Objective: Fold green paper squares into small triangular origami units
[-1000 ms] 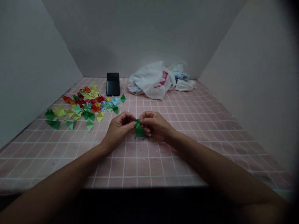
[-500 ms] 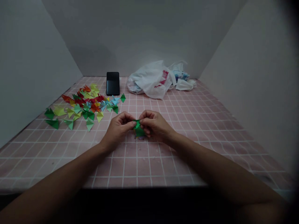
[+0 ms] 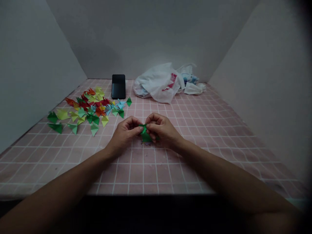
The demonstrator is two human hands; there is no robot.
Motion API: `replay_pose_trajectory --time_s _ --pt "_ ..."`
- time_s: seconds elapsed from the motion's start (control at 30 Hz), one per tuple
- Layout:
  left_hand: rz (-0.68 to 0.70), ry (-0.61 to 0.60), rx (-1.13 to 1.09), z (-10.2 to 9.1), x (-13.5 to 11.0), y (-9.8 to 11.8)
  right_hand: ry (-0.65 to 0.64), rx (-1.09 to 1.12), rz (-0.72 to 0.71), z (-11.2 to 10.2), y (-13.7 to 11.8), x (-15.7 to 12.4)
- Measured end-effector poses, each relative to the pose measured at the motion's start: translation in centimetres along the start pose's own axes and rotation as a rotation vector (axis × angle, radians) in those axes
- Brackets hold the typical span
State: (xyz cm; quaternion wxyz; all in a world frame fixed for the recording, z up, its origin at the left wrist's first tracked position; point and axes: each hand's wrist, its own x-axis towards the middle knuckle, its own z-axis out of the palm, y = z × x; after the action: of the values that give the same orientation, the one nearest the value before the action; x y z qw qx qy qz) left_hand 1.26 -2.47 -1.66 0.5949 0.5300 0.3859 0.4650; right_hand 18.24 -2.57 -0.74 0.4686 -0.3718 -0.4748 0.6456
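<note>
A small piece of green folded paper point(image 3: 146, 137) is held between my two hands, above the middle of the table. My left hand point(image 3: 126, 131) pinches its upper left edge between thumb and forefinger. From the other side, my right hand point(image 3: 162, 130) pinches the paper's upper right part, its fingers curled and partly covering the sheet. Something small and multicoloured shows just beneath the green paper, too little of it to name. To the left lie several folded paper pieces point(image 3: 92, 118) in green, yellow, red, orange and blue, spread in a loose pile.
A black phone point(image 3: 118, 86) lies behind the pile. At the back stands a crumpled white plastic bag point(image 3: 156, 83) with red print, beside a smaller white and blue bag point(image 3: 191, 79). Pale walls enclose the table point(image 3: 219, 130), which has a pink grid cloth.
Both hands keep their pinch on the green paper, and my right fingers have shifted slightly up. The whole view has moved a little.
</note>
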Motion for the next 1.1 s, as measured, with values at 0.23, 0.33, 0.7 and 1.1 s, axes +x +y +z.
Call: replay_pose_trajectory --time_s 0.23,0.33,0.7,1.1 --pt "-0.009 0.053 -0.055 0.3 -0.1 -0.1 0.016 0.036 -0.01 0.2 0.3 0.0" --pt "-0.014 0.047 -0.053 0.3 -0.1 -0.2 0.013 0.042 -0.023 0.2 0.5 0.0" --pt "-0.068 0.006 -0.074 0.4 -0.3 0.0 0.048 0.03 -0.103 0.4 0.6 -0.3" --pt "-0.084 0.062 -0.156 0.9 -0.4 0.9 -0.019 0.062 -0.107 0.3 0.8 -0.2"
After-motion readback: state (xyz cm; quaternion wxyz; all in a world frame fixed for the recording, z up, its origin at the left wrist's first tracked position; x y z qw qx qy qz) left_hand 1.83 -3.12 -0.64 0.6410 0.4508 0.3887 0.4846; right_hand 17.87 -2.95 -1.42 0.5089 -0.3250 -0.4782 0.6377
